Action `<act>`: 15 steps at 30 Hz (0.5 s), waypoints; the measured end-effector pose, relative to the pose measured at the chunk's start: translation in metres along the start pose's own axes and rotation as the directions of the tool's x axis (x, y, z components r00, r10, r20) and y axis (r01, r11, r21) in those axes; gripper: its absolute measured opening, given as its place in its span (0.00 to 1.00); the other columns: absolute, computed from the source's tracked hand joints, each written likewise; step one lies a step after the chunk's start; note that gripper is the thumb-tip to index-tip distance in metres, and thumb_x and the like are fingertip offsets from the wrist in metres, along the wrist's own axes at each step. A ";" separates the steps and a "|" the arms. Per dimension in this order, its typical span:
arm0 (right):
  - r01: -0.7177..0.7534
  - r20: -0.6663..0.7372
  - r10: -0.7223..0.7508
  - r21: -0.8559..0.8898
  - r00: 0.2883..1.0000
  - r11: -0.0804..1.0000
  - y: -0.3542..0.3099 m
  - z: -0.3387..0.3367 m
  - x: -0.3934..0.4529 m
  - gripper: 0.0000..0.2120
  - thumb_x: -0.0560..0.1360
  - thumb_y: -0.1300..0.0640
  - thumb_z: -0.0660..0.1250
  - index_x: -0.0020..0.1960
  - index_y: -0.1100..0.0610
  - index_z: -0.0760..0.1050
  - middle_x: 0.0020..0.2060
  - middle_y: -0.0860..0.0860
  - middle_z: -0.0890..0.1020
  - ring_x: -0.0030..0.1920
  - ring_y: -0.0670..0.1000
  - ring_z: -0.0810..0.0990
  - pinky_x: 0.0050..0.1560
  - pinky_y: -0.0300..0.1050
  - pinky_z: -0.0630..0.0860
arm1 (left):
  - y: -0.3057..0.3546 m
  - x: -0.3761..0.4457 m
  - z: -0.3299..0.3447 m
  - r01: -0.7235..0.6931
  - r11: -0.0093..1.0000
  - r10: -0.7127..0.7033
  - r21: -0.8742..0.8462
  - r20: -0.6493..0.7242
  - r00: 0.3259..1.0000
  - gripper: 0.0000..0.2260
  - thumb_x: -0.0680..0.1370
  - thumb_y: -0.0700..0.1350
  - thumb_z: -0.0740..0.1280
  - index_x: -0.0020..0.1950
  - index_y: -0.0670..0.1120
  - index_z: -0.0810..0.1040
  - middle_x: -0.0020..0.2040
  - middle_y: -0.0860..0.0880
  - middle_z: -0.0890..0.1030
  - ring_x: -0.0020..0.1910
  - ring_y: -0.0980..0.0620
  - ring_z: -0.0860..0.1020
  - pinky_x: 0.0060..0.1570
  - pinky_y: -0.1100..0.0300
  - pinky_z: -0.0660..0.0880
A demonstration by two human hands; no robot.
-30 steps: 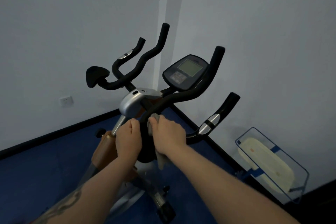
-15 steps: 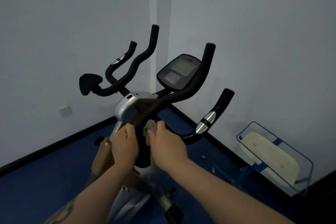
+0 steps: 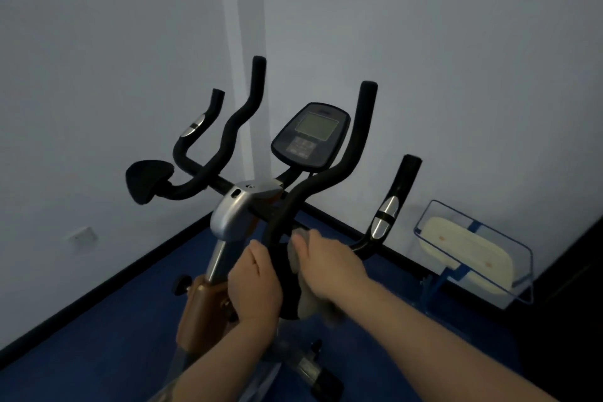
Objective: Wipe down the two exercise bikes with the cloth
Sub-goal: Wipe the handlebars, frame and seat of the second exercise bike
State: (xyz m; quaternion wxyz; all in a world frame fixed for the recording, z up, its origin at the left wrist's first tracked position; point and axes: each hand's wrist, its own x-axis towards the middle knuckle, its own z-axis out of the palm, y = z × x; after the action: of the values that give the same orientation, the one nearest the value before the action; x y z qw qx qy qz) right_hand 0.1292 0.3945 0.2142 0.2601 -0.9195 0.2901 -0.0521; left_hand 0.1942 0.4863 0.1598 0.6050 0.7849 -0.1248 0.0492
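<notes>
Two bare forearms reach in from the bottom edge toward the exercise bike (image 3: 241,215), which stands on a blue floor (image 3: 98,336) in the corner of a room. The left forearm shows a dark tattoo near the bottom edge.

The left hand (image 3: 254,284) has its fingers curled round the near, lower end of a black padded handlebar (image 3: 346,160), gripping it just below the silver clamp housing (image 3: 233,215). The right hand (image 3: 329,263) is just beside it on the other side of the same bar, its fingers curled over a grey cloth (image 3: 305,297) and pressing it against the padding. Part of the cloth bunches under the fingertips, and the rest hangs down below the palm. The two hands are close together, with the bar between them.

Below the hands a silver post runs down into a copper-coloured frame section (image 3: 199,307) with a black adjusting knob (image 3: 182,284) on its left side. Lower still, a pedal is partly visible but blurred.

Beyond the hands, the bars curve upward in four black ends; the two outer ones carry silver sensor plates. A small black pad (image 3: 146,179) sits at the left end of the bars. Between the right-hand bars is an oval console (image 3: 310,137) with a pale grey-green screen and a block of buttons beneath it.

To the right, near the wall, stands a blue-framed clear tray (image 3: 522,277) holding a cream-coloured panel. On the left wall, low down, is a white socket plate (image 3: 83,235). A black skirting strip runs along the foot of both pale walls.
</notes>
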 end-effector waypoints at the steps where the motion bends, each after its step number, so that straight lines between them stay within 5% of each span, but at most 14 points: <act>1: -0.019 0.005 0.019 -0.016 1.000 1.000 -0.009 -0.002 0.006 0.14 0.84 0.50 0.49 0.63 0.57 0.65 0.55 0.56 0.76 0.51 0.56 0.76 0.45 0.49 0.73 | 0.000 0.000 -0.001 0.005 1.000 -0.005 -0.029 0.012 1.000 0.19 0.82 0.43 0.54 0.31 0.44 0.65 0.27 0.44 0.70 0.26 0.57 0.67 0.29 0.56 0.64; 7: -0.150 -0.183 0.140 -0.043 0.973 0.988 -0.010 0.017 -0.037 0.20 0.82 0.39 0.42 0.53 0.51 0.66 0.44 0.50 0.80 0.42 0.51 0.78 0.40 0.47 0.73 | 0.002 0.001 -0.009 -0.034 0.997 0.044 -0.074 0.132 0.990 0.17 0.83 0.46 0.54 0.35 0.46 0.68 0.30 0.46 0.70 0.29 0.50 0.69 0.33 0.47 0.70; 12: -0.223 -0.123 0.205 -0.148 0.971 0.964 -0.020 0.005 -0.008 0.21 0.84 0.46 0.44 0.56 0.57 0.70 0.50 0.55 0.79 0.46 0.54 0.77 0.42 0.47 0.72 | 0.004 0.000 -0.012 -0.094 0.994 0.102 -0.059 0.164 0.981 0.17 0.82 0.51 0.53 0.36 0.46 0.69 0.31 0.46 0.72 0.30 0.48 0.71 0.32 0.51 0.68; 15: -0.243 -0.267 0.216 -0.072 0.939 0.967 -0.025 0.017 -0.022 0.21 0.83 0.44 0.43 0.54 0.55 0.70 0.45 0.53 0.80 0.44 0.53 0.78 0.41 0.47 0.73 | 0.004 0.001 -0.013 -0.101 0.993 0.111 -0.068 0.179 0.978 0.17 0.82 0.50 0.53 0.37 0.43 0.69 0.32 0.45 0.73 0.32 0.46 0.72 0.34 0.50 0.69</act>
State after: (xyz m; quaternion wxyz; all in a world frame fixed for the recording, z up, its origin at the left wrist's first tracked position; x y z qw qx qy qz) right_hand 0.1281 0.4322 0.2135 0.1763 -0.8771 0.4289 -0.1249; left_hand 0.1949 0.4975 0.1674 0.6103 0.7602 -0.2227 0.0056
